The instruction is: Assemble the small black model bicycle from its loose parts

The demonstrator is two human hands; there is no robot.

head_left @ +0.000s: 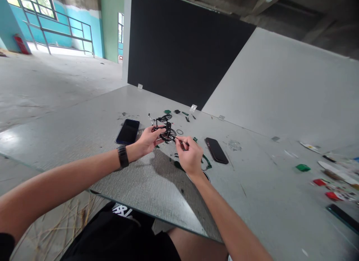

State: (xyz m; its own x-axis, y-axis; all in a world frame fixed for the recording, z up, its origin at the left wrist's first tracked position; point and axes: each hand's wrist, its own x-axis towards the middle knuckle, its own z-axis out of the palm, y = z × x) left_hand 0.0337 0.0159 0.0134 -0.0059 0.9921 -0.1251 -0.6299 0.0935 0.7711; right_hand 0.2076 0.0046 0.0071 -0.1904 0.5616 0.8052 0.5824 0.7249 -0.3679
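Observation:
A small black model bicycle point(169, 130) is held tilted above the table, its two spoked wheels and handlebar showing. My left hand point(151, 138) is closed around its frame, thumb on top. My right hand point(189, 154) pinches a thin dark tool point(183, 141), perhaps a small screwdriver, whose tip meets the edge of the nearer wheel. A loose black ring point(180, 132) lies just beyond that wheel. Beside and partly under my right hand are green curved parts point(206, 163) and a round rimmed piece point(206, 176), mostly hidden by my wrist.
One phone point(128, 131) lies left of my hands, another phone point(216, 150) to the right. Small green and black pieces point(177, 111) are scattered behind the bicycle. At the far right lie red-and-white items point(333, 195) and a dark phone-like object point(343, 218). A black-and-white panel point(190, 47) stands behind.

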